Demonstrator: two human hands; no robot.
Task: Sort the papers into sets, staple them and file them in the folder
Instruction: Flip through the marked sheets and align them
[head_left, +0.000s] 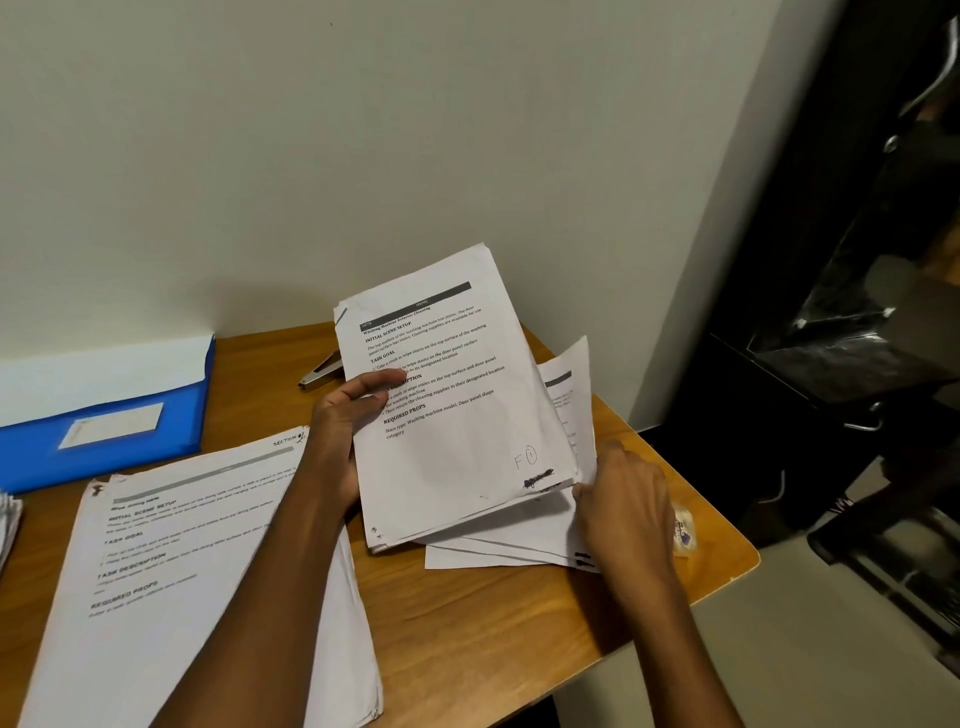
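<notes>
Nearest, at seven o'clock: loose papers (171, 582) flat on wooden table (467, 623). Left hand (343, 431) reaching up from six, thumb clamped across printed sheaf (452, 410), tilted off the table. Right hand (623, 499) at four o'clock, pinching lower sheets' corner. Blue folder (119, 415) at nine; stapler (319, 374) behind sheaf.

A wooden table (498, 623) stands against a pale wall (363, 130). Just right of the grip, near the table's edge, lies a small clear packet (684, 530). Farther right, off the table, stands a dark chair (857, 322) on pale floor (779, 649).
</notes>
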